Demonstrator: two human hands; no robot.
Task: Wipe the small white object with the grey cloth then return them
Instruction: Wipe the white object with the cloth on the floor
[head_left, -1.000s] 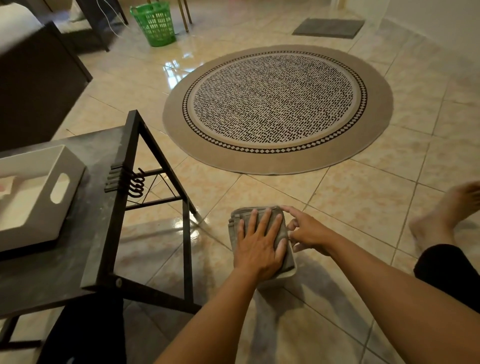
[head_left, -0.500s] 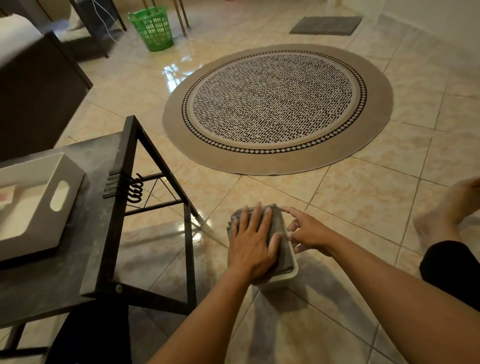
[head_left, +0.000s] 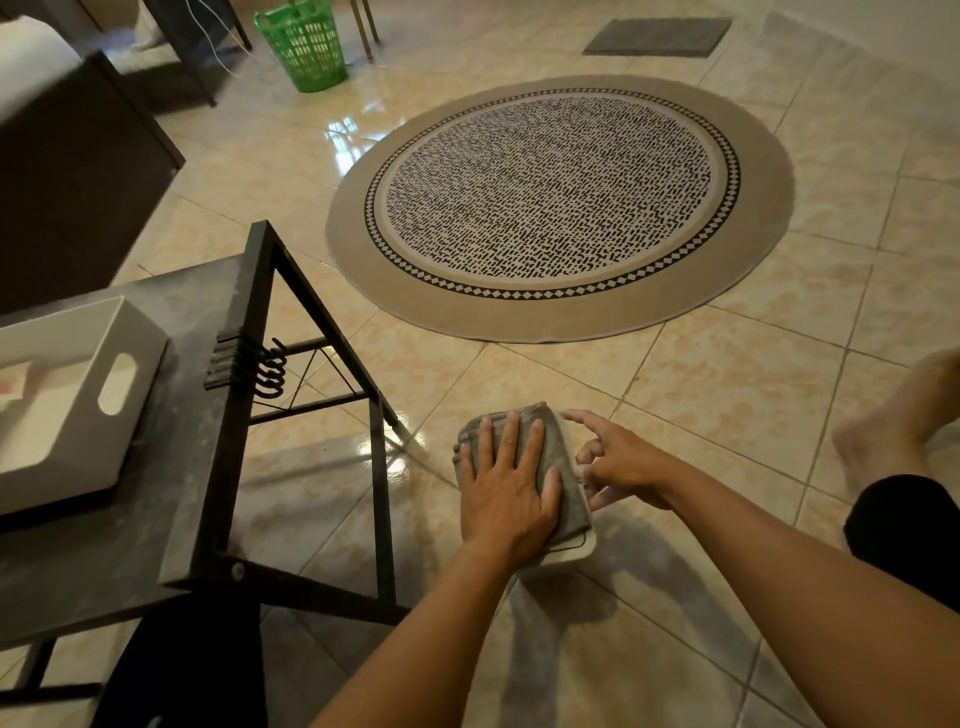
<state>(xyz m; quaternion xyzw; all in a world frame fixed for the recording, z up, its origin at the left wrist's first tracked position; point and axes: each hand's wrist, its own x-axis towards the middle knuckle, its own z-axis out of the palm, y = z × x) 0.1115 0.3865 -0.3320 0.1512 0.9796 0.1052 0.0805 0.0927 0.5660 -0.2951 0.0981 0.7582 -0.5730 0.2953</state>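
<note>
The grey cloth (head_left: 565, 467) lies folded on top of the small white object (head_left: 577, 554) on the tiled floor. Only the object's near rounded corner shows under the cloth. My left hand (head_left: 506, 486) presses flat on the cloth with the fingers spread and pointing away from me. My right hand (head_left: 621, 462) is just to the right, its curled fingertips touching the object's right edge and its index finger at the cloth's far corner.
A black metal-framed table (head_left: 208, 467) stands to the left with a white tray (head_left: 119, 384) on it. A round patterned rug (head_left: 561, 208) lies ahead. A green basket (head_left: 304, 44) and a grey mat (head_left: 657, 36) are farther back. My bare foot (head_left: 893, 421) rests at the right.
My left hand has slid the cloth a little away from me over the object, uncovering more of its near white corner. The right hand stays at the object's right edge.
</note>
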